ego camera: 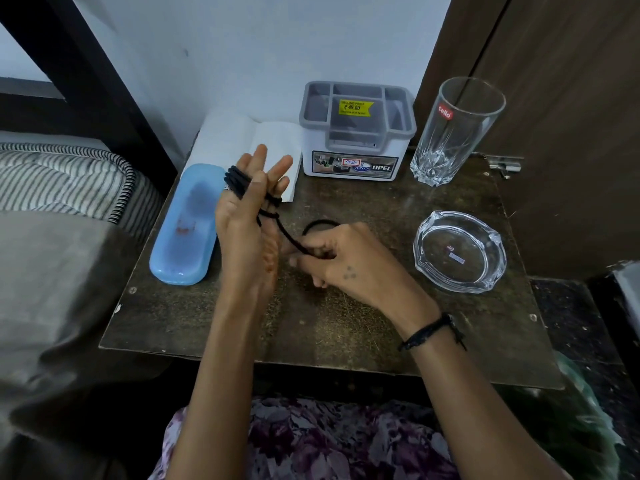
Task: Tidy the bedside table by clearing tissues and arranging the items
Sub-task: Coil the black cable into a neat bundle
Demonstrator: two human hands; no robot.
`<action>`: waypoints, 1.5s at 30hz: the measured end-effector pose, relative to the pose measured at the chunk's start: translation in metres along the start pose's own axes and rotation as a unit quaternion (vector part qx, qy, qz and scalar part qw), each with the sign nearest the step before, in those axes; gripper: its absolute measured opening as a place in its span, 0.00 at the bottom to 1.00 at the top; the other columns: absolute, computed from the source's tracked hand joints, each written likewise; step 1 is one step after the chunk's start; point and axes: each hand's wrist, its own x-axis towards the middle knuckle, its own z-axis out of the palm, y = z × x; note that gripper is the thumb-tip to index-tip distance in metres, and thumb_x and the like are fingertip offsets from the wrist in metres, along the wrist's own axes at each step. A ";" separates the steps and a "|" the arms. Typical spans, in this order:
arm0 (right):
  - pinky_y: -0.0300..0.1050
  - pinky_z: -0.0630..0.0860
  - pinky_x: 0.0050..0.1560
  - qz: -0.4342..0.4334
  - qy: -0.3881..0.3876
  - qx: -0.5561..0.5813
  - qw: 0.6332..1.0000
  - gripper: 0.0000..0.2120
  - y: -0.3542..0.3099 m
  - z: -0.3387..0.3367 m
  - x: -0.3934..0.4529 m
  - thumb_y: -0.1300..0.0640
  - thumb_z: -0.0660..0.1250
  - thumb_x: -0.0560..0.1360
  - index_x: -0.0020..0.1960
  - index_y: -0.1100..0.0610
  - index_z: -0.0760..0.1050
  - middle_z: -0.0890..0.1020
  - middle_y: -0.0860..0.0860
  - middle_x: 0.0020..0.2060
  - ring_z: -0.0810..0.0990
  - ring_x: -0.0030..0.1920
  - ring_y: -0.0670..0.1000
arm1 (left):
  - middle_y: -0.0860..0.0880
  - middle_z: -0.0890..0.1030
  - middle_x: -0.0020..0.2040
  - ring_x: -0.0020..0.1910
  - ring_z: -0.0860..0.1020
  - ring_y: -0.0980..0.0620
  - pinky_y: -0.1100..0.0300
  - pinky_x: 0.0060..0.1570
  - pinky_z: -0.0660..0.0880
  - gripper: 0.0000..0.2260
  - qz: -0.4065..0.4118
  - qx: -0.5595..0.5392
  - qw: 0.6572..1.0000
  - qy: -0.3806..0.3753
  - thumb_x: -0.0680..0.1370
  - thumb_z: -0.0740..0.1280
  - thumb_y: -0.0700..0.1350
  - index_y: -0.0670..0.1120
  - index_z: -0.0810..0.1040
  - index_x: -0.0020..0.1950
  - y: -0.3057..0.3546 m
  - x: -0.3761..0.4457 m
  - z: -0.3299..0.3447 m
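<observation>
I'm winding the black cord (273, 216) round my left hand (247, 216), fingers straight; right hand (341, 261) is pinching its loose end (arranging step). Next: finish coil, w/ tissue (242, 140) waiting.
</observation>
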 end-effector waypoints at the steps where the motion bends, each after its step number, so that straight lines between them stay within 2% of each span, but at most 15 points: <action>1: 0.42 0.73 0.32 -0.007 -0.002 -0.001 1.000 0.09 -0.001 -0.001 0.000 0.54 0.68 0.74 0.38 0.56 0.80 0.77 0.49 0.24 0.75 0.24 0.42 | 0.46 0.71 0.67 0.57 0.78 0.60 0.64 0.59 0.73 0.15 0.027 0.087 0.996 -0.004 0.81 0.55 0.36 0.52 0.76 0.57 0.000 -0.002 0.001; 3: 0.43 0.71 0.30 -0.019 0.010 0.024 0.999 0.13 -0.002 -0.004 -0.001 0.55 0.69 0.73 0.31 0.56 0.76 0.75 0.49 0.22 0.77 0.24 0.47 | 0.58 0.64 0.72 0.68 0.67 0.64 0.56 0.68 0.67 0.19 0.087 0.272 0.958 -0.038 0.81 0.56 0.39 0.61 0.79 0.54 -0.003 -0.005 -0.001; 5: 0.36 0.69 0.28 -0.036 0.048 0.076 0.995 0.11 -0.003 -0.008 -0.004 0.56 0.69 0.73 0.32 0.56 0.78 0.76 0.50 0.22 0.76 0.23 0.45 | 0.76 0.69 0.60 0.60 0.73 0.66 0.57 0.65 0.68 0.17 0.124 0.394 0.908 -0.076 0.81 0.56 0.41 0.53 0.68 0.68 -0.005 -0.003 -0.007; 7: 0.35 0.68 0.28 -0.047 0.111 0.123 0.985 0.09 -0.004 -0.013 -0.005 0.56 0.69 0.73 0.35 0.57 0.79 0.78 0.55 0.24 0.74 0.23 0.44 | 0.69 0.77 0.53 0.47 0.79 0.57 0.61 0.53 0.72 0.18 0.140 0.469 0.866 -0.103 0.80 0.57 0.44 0.45 0.63 0.70 -0.005 0.001 -0.012; 9: 0.42 0.68 0.28 -0.049 0.169 0.142 0.974 0.09 -0.001 -0.017 -0.005 0.55 0.70 0.72 0.35 0.58 0.79 0.77 0.57 0.25 0.72 0.24 0.48 | 0.59 0.81 0.40 0.32 0.76 0.59 0.64 0.38 0.72 0.14 0.115 0.488 0.856 -0.127 0.80 0.60 0.48 0.42 0.73 0.61 -0.003 0.002 -0.014; 11: 0.46 0.67 0.29 -0.041 0.211 0.143 0.966 0.08 0.002 -0.020 -0.004 0.53 0.72 0.71 0.35 0.55 0.79 0.75 0.50 0.24 0.70 0.25 0.49 | 0.55 0.79 0.27 0.23 0.71 0.56 0.66 0.28 0.69 0.13 0.074 0.449 0.876 -0.158 0.79 0.60 0.50 0.41 0.78 0.52 0.001 0.000 -0.012; 14: 0.39 0.64 0.30 -0.027 0.249 0.142 0.958 0.07 0.008 -0.022 -0.003 0.53 0.74 0.68 0.36 0.53 0.78 0.69 0.44 0.23 0.65 0.27 0.42 | 0.49 0.82 0.30 0.18 0.68 0.55 0.65 0.24 0.66 0.13 -0.021 0.390 0.883 -0.260 0.74 0.61 0.56 0.49 0.80 0.42 0.004 -0.001 -0.011; 19: 0.41 0.69 0.35 -0.036 0.234 0.176 0.956 0.06 0.011 -0.022 -0.002 0.56 0.75 0.67 0.37 0.52 0.78 0.76 0.57 0.29 0.72 0.31 0.46 | 0.48 0.78 0.21 0.12 0.61 0.58 0.70 0.16 0.57 0.06 -0.171 0.348 0.864 -0.322 0.71 0.67 0.45 0.44 0.77 0.35 0.008 -0.002 -0.012; 26: 0.38 0.75 0.43 -0.062 0.167 0.292 0.940 0.05 0.011 -0.018 0.004 0.61 0.67 0.74 0.45 0.60 0.81 0.83 0.48 0.36 0.80 0.40 0.43 | 0.51 0.70 0.15 0.11 0.59 0.61 0.60 0.23 0.51 0.14 -0.175 0.171 0.913 -0.328 0.75 0.61 0.47 0.50 0.79 0.31 0.008 -0.005 -0.013; 28: 0.45 0.76 0.46 -0.060 0.153 0.286 0.944 0.06 0.013 -0.017 0.006 0.58 0.66 0.74 0.47 0.56 0.81 0.84 0.48 0.39 0.80 0.44 0.45 | 0.53 0.68 0.15 0.11 0.59 0.60 0.65 0.21 0.53 0.16 -0.174 0.115 0.926 -0.314 0.76 0.58 0.46 0.50 0.80 0.33 0.005 -0.007 -0.009; 30: 0.38 0.75 0.41 -0.043 0.135 0.320 0.937 0.07 0.014 -0.016 0.008 0.58 0.66 0.72 0.49 0.54 0.80 0.83 0.48 0.40 0.79 0.43 0.46 | 0.54 0.67 0.14 0.12 0.59 0.60 0.70 0.20 0.56 0.17 -0.173 0.054 0.939 -0.290 0.77 0.55 0.45 0.49 0.81 0.35 0.004 -0.008 -0.007; 33: 0.33 0.72 0.31 -0.019 0.096 0.356 0.929 0.09 0.014 -0.015 0.009 0.58 0.71 0.69 0.49 0.52 0.78 0.83 0.53 0.38 0.76 0.33 0.45 | 0.55 0.68 0.17 0.14 0.61 0.59 0.69 0.24 0.55 0.17 -0.151 -0.040 0.957 -0.246 0.77 0.56 0.44 0.48 0.84 0.39 0.005 -0.008 -0.003; 37: 0.41 0.71 0.36 0.034 0.025 0.267 0.963 0.17 0.014 -0.010 0.006 0.59 0.73 0.68 0.54 0.48 0.76 0.81 0.69 0.41 0.76 0.28 0.45 | 0.52 0.84 0.35 0.22 0.71 0.61 0.70 0.27 0.71 0.20 -0.125 -0.131 0.974 -0.136 0.79 0.53 0.40 0.42 0.85 0.42 0.006 -0.005 0.003; 42: 0.39 0.65 0.32 0.060 -0.024 0.213 0.975 0.20 0.006 -0.006 0.002 0.63 0.74 0.68 0.57 0.53 0.73 0.73 0.47 0.24 0.72 0.27 0.45 | 0.47 0.81 0.55 0.42 0.81 0.60 0.69 0.43 0.76 0.16 -0.090 -0.123 0.984 -0.096 0.80 0.52 0.39 0.37 0.70 0.64 0.002 -0.002 0.006; 45: 0.41 0.64 0.33 0.072 -0.047 0.207 0.975 0.19 0.007 -0.004 0.003 0.60 0.75 0.67 0.51 0.52 0.69 0.73 0.46 0.23 0.69 0.27 0.45 | 0.48 0.76 0.63 0.49 0.82 0.60 0.66 0.57 0.75 0.13 -0.048 -0.044 0.997 -0.045 0.81 0.51 0.37 0.41 0.71 0.61 -0.002 -0.004 0.008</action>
